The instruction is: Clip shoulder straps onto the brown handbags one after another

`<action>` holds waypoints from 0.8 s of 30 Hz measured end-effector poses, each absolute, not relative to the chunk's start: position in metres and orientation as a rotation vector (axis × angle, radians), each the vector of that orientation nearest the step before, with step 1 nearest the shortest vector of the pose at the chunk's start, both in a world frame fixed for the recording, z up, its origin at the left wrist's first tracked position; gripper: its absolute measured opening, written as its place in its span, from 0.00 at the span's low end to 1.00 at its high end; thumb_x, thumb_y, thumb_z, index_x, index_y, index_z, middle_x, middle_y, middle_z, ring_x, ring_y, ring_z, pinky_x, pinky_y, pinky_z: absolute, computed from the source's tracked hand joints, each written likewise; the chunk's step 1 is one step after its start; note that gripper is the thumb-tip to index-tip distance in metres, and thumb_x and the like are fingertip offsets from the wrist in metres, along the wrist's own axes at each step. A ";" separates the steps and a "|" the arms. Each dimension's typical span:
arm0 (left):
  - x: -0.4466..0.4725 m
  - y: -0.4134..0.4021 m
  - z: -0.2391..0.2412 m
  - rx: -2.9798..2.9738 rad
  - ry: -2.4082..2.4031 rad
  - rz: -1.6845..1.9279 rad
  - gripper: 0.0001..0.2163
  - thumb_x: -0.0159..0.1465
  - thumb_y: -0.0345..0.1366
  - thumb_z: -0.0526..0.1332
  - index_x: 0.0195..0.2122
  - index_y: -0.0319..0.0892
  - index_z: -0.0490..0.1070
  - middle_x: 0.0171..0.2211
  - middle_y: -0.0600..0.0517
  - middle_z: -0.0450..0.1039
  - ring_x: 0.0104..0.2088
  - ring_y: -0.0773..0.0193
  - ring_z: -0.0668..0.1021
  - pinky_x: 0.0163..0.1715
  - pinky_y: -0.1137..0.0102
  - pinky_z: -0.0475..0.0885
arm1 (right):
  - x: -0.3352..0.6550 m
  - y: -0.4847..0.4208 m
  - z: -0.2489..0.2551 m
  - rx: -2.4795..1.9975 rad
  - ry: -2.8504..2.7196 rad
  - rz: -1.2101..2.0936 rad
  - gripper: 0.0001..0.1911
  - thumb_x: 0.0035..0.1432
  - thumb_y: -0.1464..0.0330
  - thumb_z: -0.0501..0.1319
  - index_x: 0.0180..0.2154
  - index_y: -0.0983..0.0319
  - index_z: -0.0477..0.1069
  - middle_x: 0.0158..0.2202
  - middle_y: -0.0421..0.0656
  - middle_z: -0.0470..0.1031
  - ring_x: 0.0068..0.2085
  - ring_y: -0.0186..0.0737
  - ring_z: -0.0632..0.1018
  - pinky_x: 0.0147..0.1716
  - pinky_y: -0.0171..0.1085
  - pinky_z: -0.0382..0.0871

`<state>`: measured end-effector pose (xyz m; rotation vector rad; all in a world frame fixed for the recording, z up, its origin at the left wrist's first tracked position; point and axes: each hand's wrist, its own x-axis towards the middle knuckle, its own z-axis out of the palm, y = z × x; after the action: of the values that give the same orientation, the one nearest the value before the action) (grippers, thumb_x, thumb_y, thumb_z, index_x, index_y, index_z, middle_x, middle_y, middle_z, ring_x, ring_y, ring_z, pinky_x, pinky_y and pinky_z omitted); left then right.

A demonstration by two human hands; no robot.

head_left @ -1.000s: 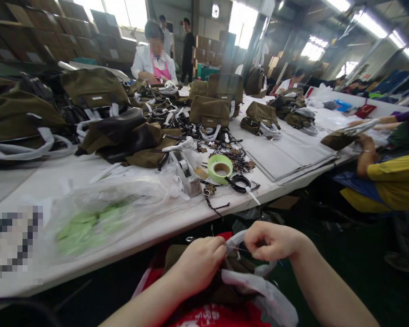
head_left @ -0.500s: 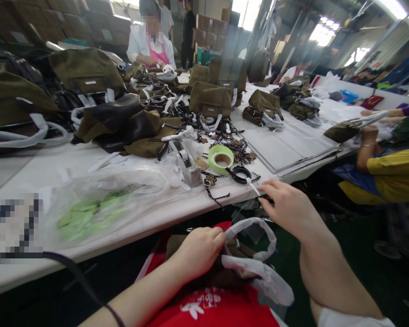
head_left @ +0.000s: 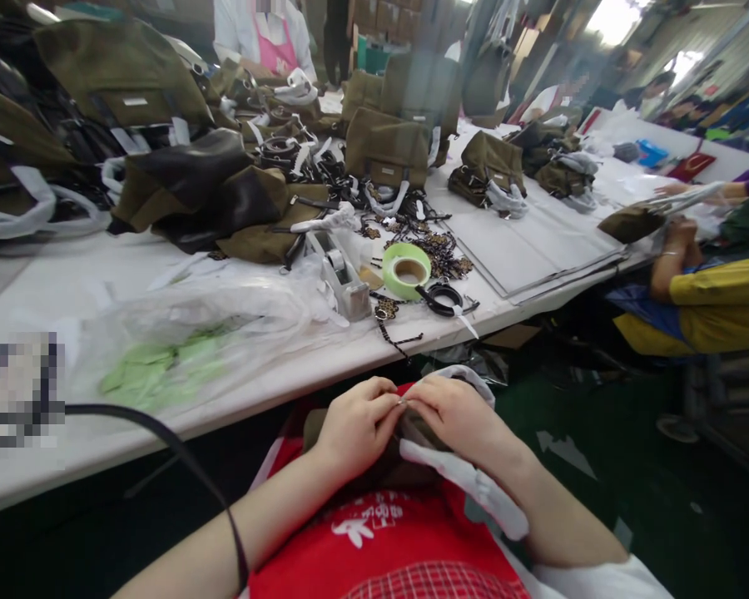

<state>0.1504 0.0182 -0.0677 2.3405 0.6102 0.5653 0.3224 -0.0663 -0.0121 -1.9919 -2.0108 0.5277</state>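
Observation:
An olive-brown bag [head_left: 384,474] with a white-wrapped handle [head_left: 468,482] lies on my lap, over a red apron. My left hand [head_left: 355,424] is closed in a pinch on the top of the bag. My right hand [head_left: 455,412] meets it fingertip to fingertip, also pinched on the same spot of the bag. What lies between the fingertips is too small to make out. Both hands sit just below the front edge of the white table [head_left: 131,283].
On the table: a tape dispenser [head_left: 343,283], a green tape roll [head_left: 404,273], a black ring [head_left: 442,298], a clear plastic bag [head_left: 187,333] with green pieces, several olive bags [head_left: 387,150]. A person in yellow [head_left: 711,299] works at right; another in pink sits far back.
My right hand came back from the table edge to the bag on my lap and now pinches beside my left hand. The view has tilted downward.

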 end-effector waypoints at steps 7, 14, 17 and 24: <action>0.156 0.031 -0.083 1.684 0.618 0.429 0.15 0.66 0.40 0.55 0.29 0.40 0.77 0.30 0.49 0.77 0.32 0.63 0.78 0.35 0.71 0.72 | 0.315 -0.087 -0.013 -1.933 -1.679 0.308 0.10 0.62 0.71 0.58 0.30 0.62 0.75 0.24 0.40 0.71 0.27 0.35 0.70 0.30 0.35 0.61; 0.161 0.033 -0.087 1.532 0.624 0.345 0.16 0.64 0.44 0.57 0.28 0.39 0.76 0.25 0.50 0.75 0.28 0.63 0.76 0.30 0.71 0.70 | 0.313 -0.089 -0.022 -1.993 -1.713 0.589 0.09 0.56 0.73 0.60 0.25 0.62 0.74 0.21 0.37 0.70 0.23 0.30 0.67 0.24 0.33 0.55; 0.160 0.032 -0.083 1.538 0.639 0.351 0.17 0.64 0.45 0.56 0.28 0.39 0.77 0.25 0.50 0.75 0.28 0.63 0.75 0.31 0.71 0.70 | 0.313 -0.087 -0.024 -2.017 -1.719 0.591 0.09 0.56 0.73 0.60 0.24 0.62 0.74 0.21 0.37 0.71 0.24 0.30 0.67 0.25 0.33 0.55; 0.159 0.033 -0.082 1.667 0.645 0.356 0.18 0.66 0.44 0.54 0.28 0.41 0.77 0.28 0.49 0.75 0.31 0.62 0.76 0.33 0.72 0.71 | 0.313 -0.082 -0.021 -2.043 -1.719 0.582 0.10 0.57 0.71 0.60 0.23 0.62 0.74 0.21 0.37 0.71 0.23 0.31 0.67 0.24 0.33 0.55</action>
<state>0.1594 0.0330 -0.0820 1.6669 0.6452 0.3559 0.3128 -0.0819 -0.0206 -2.0429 -1.7187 0.5817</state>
